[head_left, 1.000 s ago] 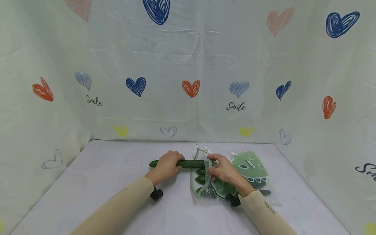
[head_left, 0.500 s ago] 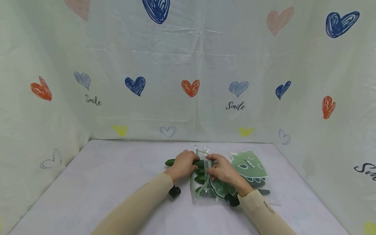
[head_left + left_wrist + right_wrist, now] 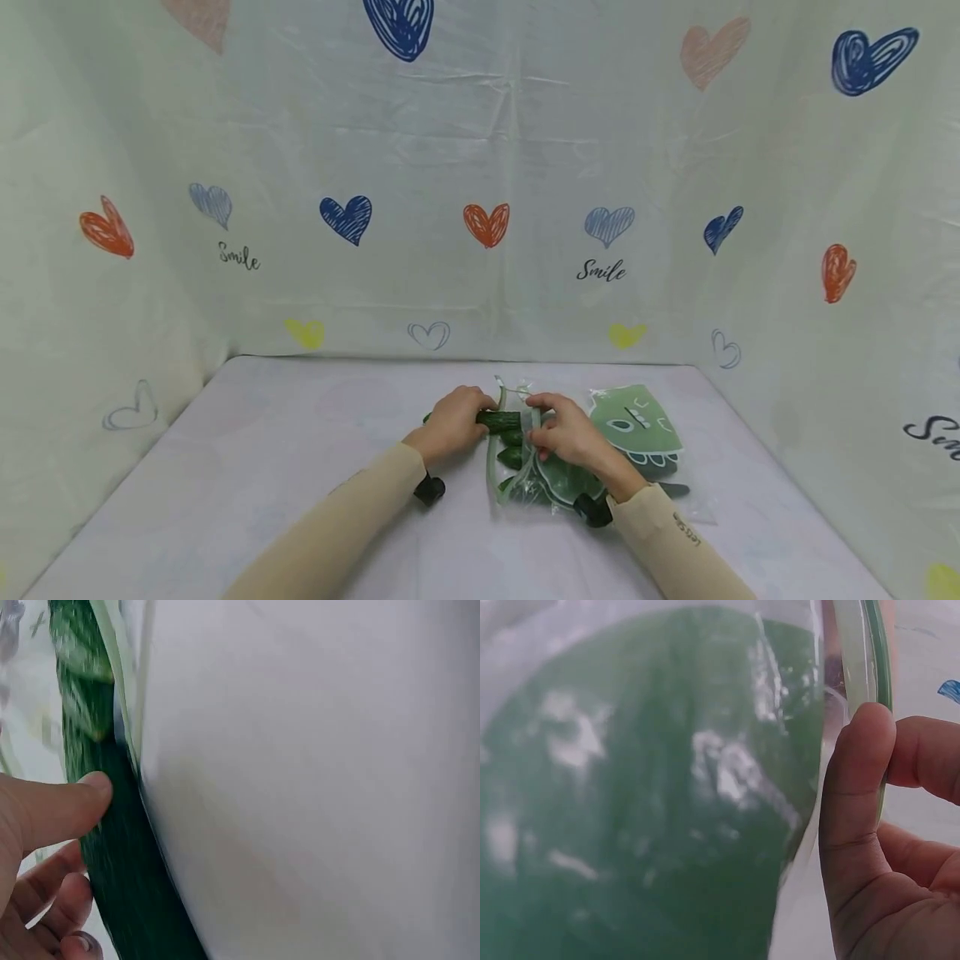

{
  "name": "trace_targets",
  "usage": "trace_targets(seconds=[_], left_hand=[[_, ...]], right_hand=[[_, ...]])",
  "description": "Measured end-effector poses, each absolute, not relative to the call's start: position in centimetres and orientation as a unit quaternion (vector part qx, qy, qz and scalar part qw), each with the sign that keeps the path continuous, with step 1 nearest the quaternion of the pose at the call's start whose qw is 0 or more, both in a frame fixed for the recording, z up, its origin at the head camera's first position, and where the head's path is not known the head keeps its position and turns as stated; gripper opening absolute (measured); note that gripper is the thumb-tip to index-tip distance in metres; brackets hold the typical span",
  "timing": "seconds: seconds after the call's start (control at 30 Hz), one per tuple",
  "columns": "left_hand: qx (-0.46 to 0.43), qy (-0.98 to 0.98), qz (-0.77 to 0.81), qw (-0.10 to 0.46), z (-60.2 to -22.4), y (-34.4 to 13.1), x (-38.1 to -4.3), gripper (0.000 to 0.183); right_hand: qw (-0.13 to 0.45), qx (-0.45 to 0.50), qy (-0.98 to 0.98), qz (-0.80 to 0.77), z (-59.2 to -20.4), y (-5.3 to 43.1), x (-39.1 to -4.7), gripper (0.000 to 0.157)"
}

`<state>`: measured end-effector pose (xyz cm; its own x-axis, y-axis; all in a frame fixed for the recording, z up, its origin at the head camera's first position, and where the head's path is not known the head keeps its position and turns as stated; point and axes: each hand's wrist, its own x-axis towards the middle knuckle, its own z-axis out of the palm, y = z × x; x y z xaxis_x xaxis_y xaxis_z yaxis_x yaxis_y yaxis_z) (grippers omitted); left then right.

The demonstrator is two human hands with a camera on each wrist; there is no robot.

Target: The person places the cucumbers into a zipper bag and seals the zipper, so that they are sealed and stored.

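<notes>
My left hand [image 3: 452, 423] grips a long dark green cucumber [image 3: 501, 422] from above. The cucumber lies crosswise with its right end inside the mouth of a clear plastic zip bag [image 3: 637, 421], which has a green cartoon face print. In the left wrist view the thumb lies along the near part of the cucumber [image 3: 142, 870], fingers on its other side. My right hand [image 3: 567, 429] pinches the upper edge of the bag's opening; the right wrist view shows thumb and finger on the green rim [image 3: 880, 660]. Several other cucumbers [image 3: 512, 457] show at the opening below.
The bag lies on a table with a pale cloth [image 3: 315, 450], right of the middle. Behind stands a white curtain [image 3: 420, 150] printed with hearts and "Smile". A black wrist camera [image 3: 430, 490] sits under the left wrist, another [image 3: 592, 510] under the right.
My left hand moved right, pushing the cucumber farther into the bag, then slid slightly back left along it. The right hand has stayed at the bag's edge.
</notes>
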<state>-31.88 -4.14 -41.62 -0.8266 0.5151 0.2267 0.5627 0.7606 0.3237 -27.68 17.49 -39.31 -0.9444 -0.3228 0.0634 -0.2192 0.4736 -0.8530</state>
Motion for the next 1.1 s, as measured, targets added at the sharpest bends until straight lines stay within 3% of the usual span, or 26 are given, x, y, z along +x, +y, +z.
trace_targets(seconds=[0.5,0.83,1.1], left_hand=[[-0.22,-0.944,-0.246,0.021,-42.1,-10.5,-31.8,0.033],[-0.236,-0.94,-0.242,0.041,-41.6,-9.5,-31.9,0.029],[-0.278,-0.917,-0.276,0.078,-40.8,-5.6,-31.6,0.025]], right_hand=[[0.065,-0.156,0.862,-0.478,-39.4,17.6,-27.7,0.055],[0.074,-0.16,0.865,-0.469,-39.4,17.7,-27.7,0.055],[0.072,-0.16,0.864,-0.472,-39.4,17.5,-27.8,0.054]])
